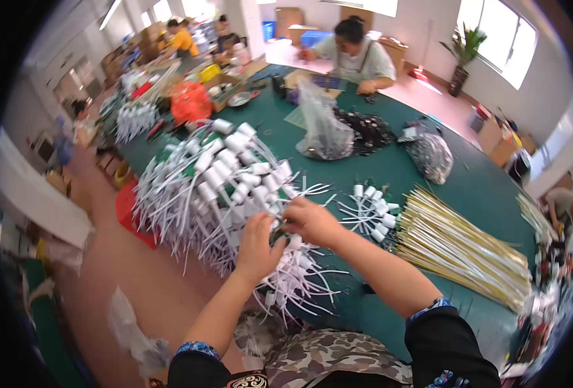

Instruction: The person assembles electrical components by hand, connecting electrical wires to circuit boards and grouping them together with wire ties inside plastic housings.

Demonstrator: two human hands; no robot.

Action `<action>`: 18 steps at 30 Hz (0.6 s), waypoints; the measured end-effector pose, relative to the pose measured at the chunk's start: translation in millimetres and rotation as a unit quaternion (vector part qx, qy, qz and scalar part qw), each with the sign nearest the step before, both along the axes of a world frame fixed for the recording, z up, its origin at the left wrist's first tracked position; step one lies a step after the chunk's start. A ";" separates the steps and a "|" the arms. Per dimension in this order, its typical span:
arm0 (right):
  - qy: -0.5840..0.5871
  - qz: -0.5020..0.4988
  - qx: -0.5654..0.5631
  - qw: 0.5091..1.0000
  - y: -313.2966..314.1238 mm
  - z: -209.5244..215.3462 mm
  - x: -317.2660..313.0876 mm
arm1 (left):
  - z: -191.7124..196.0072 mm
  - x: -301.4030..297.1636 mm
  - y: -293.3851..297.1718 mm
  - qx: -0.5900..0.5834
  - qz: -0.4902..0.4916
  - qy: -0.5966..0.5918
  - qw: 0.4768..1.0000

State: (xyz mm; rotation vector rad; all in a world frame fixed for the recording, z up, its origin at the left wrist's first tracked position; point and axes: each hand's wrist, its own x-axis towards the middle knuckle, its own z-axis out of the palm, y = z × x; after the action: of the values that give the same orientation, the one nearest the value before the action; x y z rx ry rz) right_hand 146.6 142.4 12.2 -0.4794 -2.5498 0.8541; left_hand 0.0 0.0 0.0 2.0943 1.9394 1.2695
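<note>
The counter's [487, 184] left edge is being blocked by a cable heap [216, 173]; toward the right edge, room is being left between a silvery bag [431, 158] and golden strips [461, 249].

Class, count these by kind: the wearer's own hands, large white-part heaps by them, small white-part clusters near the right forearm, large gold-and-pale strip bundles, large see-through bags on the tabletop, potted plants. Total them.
Own hands (left hand, right hand): 2
Large white-part heap: 1
Small white-part cluster: 1
Large strip bundle: 1
See-through bags (left bag, right bag): 2
Potted plant: 1
Total: 8
</note>
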 end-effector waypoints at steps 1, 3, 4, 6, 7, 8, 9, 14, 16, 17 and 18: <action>0.024 0.008 0.006 1.000 -11.2 14.3 4.1 | 11.4 0.1 8.5 -0.036 0.015 0.009 0.999; 0.104 -0.039 -0.042 0.993 -39.7 31.0 10.9 | 37.3 -7.1 10.8 -0.085 -0.015 0.030 0.996; 0.129 -0.062 -0.061 0.988 -34.0 41.2 26.5 | 55.7 8.0 15.2 -0.162 -0.029 -0.055 0.985; 0.158 -0.094 -0.078 0.980 -20.2 54.3 53.9 | 67.2 27.7 31.5 -0.172 -0.086 -0.169 0.967; 0.181 -0.111 -0.075 0.974 -13.5 58.5 65.0 | 71.0 35.9 42.0 -0.173 -0.096 -0.165 0.966; 0.203 -0.127 -0.072 0.968 -6.0 64.3 76.5 | 77.6 43.5 55.3 -0.157 -0.124 -0.158 0.967; 0.174 -0.128 -0.099 0.971 1.6 77.3 89.6 | 90.1 49.1 65.5 -0.143 -0.147 -0.150 0.967; 0.123 -0.168 -0.094 0.974 45.3 85.8 141.4 | 131.1 89.5 134.9 -0.202 -0.179 -0.003 0.963; 0.123 -0.244 -0.085 0.958 54.5 62.4 150.4 | 112.2 105.3 162.2 -0.210 -0.184 0.041 0.959; 0.136 -0.279 -0.070 0.948 54.8 47.2 149.3 | 101.5 110.1 173.8 -0.219 -0.177 0.081 0.956; 0.135 -0.334 -0.057 0.931 56.2 28.4 146.6 | 89.2 116.5 184.8 -0.223 -0.171 0.107 0.954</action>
State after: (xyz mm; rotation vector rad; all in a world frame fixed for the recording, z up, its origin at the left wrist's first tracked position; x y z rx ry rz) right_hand 293.2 198.6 40.6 -1.0997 -1.8883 0.7382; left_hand 116.5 184.8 89.2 2.2470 1.6244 0.5026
